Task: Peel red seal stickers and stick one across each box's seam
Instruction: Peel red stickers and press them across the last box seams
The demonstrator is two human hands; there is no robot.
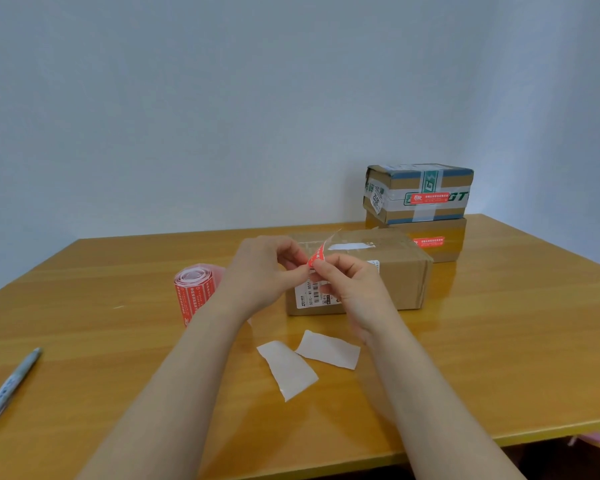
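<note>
My left hand (264, 271) and my right hand (350, 285) meet in front of a brown cardboard box (402, 271), and both pinch a red seal sticker (317, 256) with a strip of clear backing curling up from it. The box has clear tape along its top seam and a white shipping label on its front face. A roll of red seal stickers (194, 292) stands to the left of my left hand. Two stacked boxes at the back right each show a red sticker: the upper box (420, 192) and the lower box (437, 240).
Two white backing papers (288, 368) (328, 349) lie on the wooden table (118, 341) in front of the box. A pen (9, 386) lies near the left edge. The table's front edge runs along the lower right.
</note>
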